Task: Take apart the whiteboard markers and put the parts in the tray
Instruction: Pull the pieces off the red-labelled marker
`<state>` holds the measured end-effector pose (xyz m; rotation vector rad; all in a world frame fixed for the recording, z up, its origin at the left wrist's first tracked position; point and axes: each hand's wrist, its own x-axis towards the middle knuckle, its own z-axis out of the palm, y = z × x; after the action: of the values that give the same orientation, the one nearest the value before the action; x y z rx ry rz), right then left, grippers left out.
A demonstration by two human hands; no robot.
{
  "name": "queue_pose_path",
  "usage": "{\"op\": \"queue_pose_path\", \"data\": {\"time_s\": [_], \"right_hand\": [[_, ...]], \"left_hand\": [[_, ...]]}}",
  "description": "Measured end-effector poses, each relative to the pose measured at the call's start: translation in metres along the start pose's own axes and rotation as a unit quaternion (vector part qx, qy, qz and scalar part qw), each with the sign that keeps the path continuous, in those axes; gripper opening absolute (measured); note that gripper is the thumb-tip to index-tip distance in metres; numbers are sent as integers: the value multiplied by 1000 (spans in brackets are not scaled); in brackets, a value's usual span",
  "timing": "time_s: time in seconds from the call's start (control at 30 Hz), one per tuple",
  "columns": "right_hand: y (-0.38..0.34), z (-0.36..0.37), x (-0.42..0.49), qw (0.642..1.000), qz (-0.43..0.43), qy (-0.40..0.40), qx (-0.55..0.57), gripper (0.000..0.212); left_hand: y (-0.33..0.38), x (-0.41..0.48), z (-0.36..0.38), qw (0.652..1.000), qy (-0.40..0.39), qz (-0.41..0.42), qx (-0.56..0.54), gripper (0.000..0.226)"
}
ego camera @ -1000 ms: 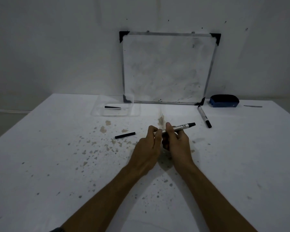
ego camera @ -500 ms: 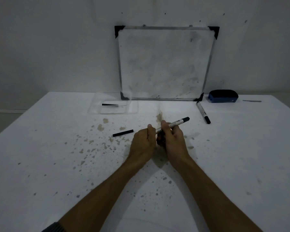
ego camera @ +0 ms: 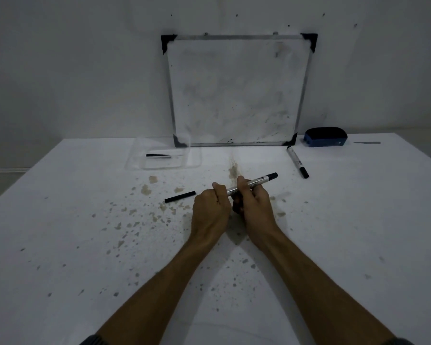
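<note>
Both hands hold one whiteboard marker (ego camera: 258,181) over the middle of the table; its black end points up and right. My left hand (ego camera: 210,207) grips the marker's left end, which is hidden in the fist. My right hand (ego camera: 253,202) pinches the barrel just beside it. A loose black marker part (ego camera: 180,196) lies on the table left of my hands. A clear tray (ego camera: 164,155) stands at the back left with one black tapered part (ego camera: 158,155) inside. A second whole marker (ego camera: 297,165) lies at the back right.
A small whiteboard (ego camera: 237,90) leans against the wall at the table's back. A blue eraser (ego camera: 326,137) sits to its right, with a thin grey strip (ego camera: 367,142) beyond it. Brown stains (ego camera: 144,210) speckle the white tabletop.
The two hands have closed up on the marker, and the marker has tilted a little more upward. The camera view has shifted slightly. The loose parts have not moved.
</note>
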<state>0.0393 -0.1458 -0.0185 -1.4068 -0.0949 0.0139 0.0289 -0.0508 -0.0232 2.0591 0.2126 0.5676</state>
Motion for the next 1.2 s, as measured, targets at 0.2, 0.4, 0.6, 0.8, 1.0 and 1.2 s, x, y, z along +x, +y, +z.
{"op": "queue_pose_path", "data": {"time_s": [0.2, 0.4, 0.6, 0.8, 1.0, 1.2], "right_hand": [[-5, -28, 17, 979, 69, 83, 173, 32], [-2, -23, 18, 983, 61, 58, 161, 32], [-2, -28, 22, 972, 93, 59, 209, 30], [-2, -33, 24, 959, 133, 22, 249, 33], [-3, -37, 24, 951, 149, 7, 270, 33], [-14, -37, 19, 970, 102, 31, 217, 28]], "left_hand": [[-18, -1, -20, 997, 49, -34, -49, 61], [-15, 2, -18, 988, -30, -70, -138, 49], [-16, 11, -16, 996, -56, 64, 24, 28], [-26, 17, -20, 985, -17, 82, 148, 29], [-28, 17, -19, 982, -33, 61, 175, 44], [-10, 15, -24, 986, -33, -22, -163, 24]]}}
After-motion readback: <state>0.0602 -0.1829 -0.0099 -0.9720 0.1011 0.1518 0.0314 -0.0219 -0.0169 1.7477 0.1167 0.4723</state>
